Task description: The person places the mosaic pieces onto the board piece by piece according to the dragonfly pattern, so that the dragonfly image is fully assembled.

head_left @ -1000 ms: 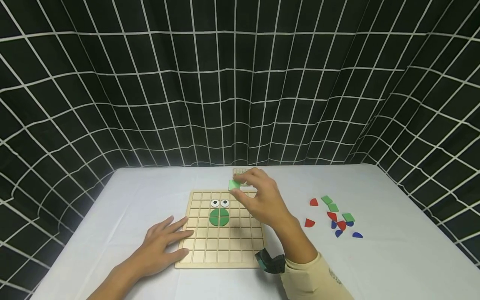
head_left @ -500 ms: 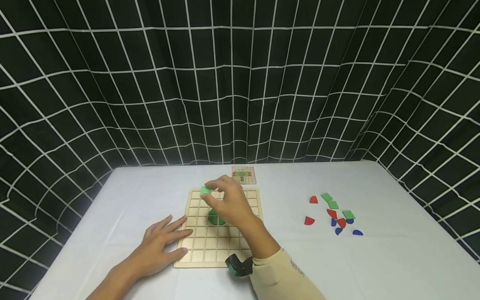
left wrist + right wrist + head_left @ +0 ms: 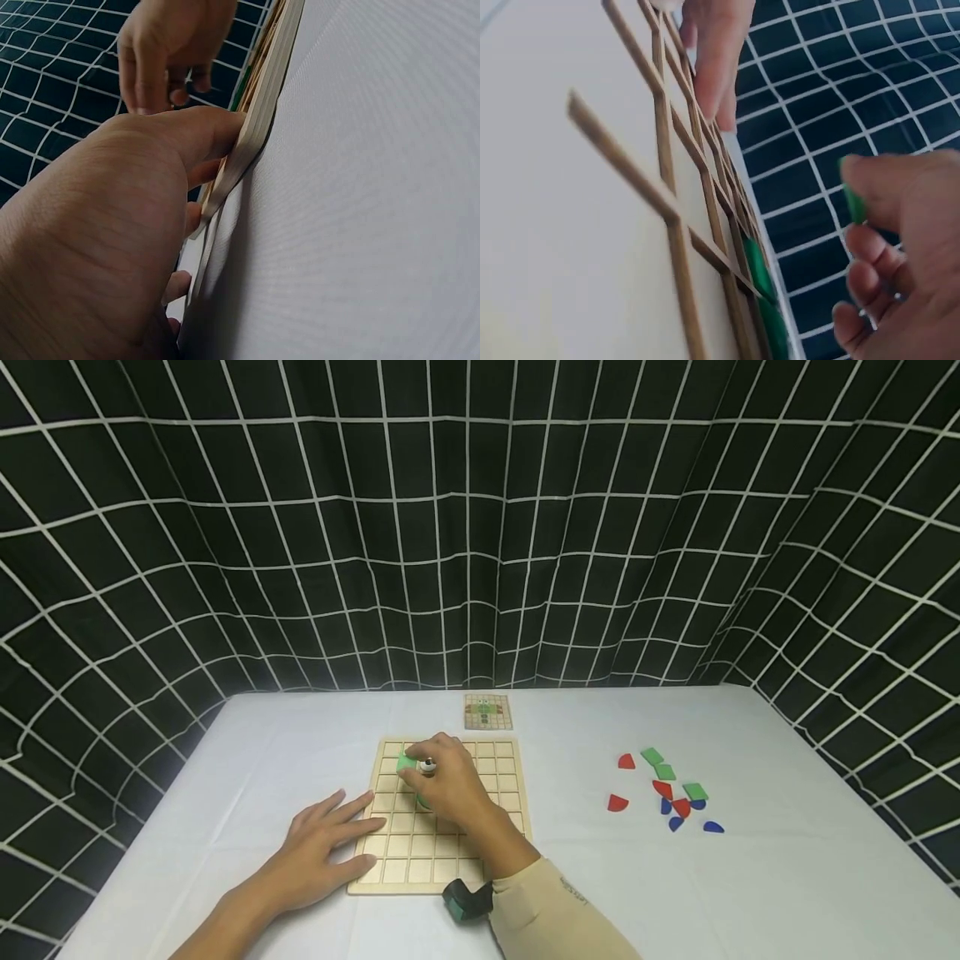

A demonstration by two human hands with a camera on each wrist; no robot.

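Observation:
My right hand [image 3: 453, 785] pinches a light green square tile [image 3: 406, 763] between thumb and fingers, low over the upper left of a wooden grid board [image 3: 420, 870]. In the right wrist view the tile [image 3: 853, 193] stands on edge in that grip, apart from the board. A round eye piece [image 3: 427, 766] peeks out beside the fingers. Dark green pieces [image 3: 757, 268] lie in the grid, mostly hidden by the right hand in the head view. With fingers spread, my left hand [image 3: 322, 853] rests on the board's left edge. Its thumb [image 3: 214, 129] touches the rim in the left wrist view.
Behind the board lies a small pattern card [image 3: 487, 712]. To the right are scattered loose pieces: red quarter shapes [image 3: 617, 803], green squares [image 3: 664, 772] and blue half-rounds [image 3: 713, 827]. A black grid-lined curtain [image 3: 480, 527] surrounds the white table [image 3: 787, 860].
My right hand has carried the green tile left across the board, then lowered it towards the upper left squares. The left hand has stayed on the board's edge.

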